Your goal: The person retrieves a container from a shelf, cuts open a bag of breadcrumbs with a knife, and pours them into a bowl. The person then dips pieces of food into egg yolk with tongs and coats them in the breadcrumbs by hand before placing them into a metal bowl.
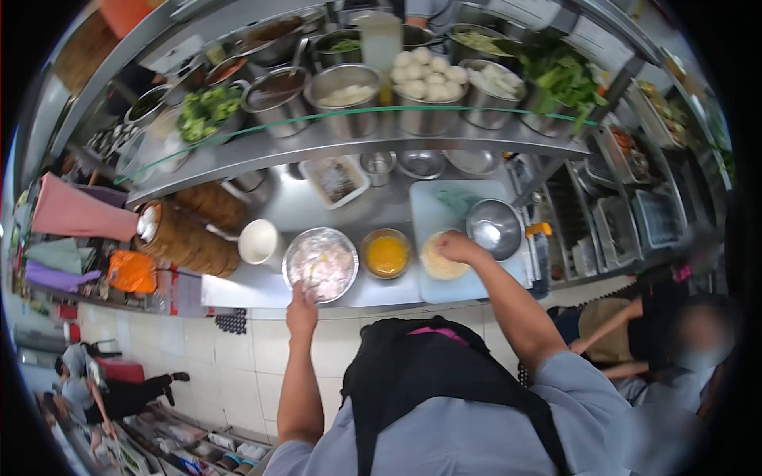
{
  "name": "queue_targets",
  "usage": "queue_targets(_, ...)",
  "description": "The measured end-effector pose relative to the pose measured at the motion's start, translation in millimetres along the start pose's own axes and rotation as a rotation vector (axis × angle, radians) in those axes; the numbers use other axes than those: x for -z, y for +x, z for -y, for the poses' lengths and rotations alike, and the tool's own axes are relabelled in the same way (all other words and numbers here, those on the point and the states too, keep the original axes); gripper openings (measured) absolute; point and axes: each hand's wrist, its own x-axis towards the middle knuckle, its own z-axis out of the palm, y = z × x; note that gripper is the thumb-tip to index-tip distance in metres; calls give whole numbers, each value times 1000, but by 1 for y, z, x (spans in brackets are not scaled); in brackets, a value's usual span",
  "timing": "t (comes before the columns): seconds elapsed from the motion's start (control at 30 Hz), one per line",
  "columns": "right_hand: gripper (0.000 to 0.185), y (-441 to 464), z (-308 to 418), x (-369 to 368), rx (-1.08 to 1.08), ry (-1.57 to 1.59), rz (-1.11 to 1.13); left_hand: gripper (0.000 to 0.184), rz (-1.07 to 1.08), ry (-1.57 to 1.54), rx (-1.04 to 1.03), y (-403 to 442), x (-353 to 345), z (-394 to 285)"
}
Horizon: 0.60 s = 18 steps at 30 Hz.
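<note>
**My left grip at the metal bowl, my right grip over the pale yellow patch**

My left grip reached the near left rim of the metal bowl, its fingers bent over the edge. How far it had closed, and whether it pinched the rim or one of the white-dusted pieces inside, I could not tell. My right grip was turned down, fingers bunched at the far side of the pale yellow patch (crumbs or a flat round piece, I could not say which); the back of the hand hid whatever it might have had hold of.

That patch lay toward the left side of a pale board, with a steel bowl to its right and a green, cloth-like thing on the far part. Between the metal bowl and the board, a small bowl of yellow liquid sat on the counter. A white cup stood just left of the metal bowl, and a white tray rested farther back. Beyond, a shelf carried broccoli, a pot of white balls and leafy greens.
</note>
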Motion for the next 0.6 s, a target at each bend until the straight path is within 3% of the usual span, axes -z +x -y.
queue_targets(0.07,35,-14,1,-4,-71,-14,-256,43,4,72,57,1,14,-5)
queue_targets(0.1,35,-21,2,-11,-53,-11,-241,43,-52,104,-6,1,17,-2)
queue_targets(0.17,28,-30,3,-25,-74,-172,-537,41,-120,172,-83,1,28,-8)
queue_targets(0.3,29,-35,13,-19,-135,-135,-410,40,-60,276,-73,2,65,-28)
queue_targets(0.4,28,-32,8,-10,-137,-46,-320,37,-17,332,-149,6,75,-27)
queue_targets(0.47,22,-29,5,-5,-153,-7,-238,36,26,375,-308,6,73,-31)
queue_targets(0.6,20,-36,10,0,-28,1,-338,33,29,466,-401,3,62,-53)
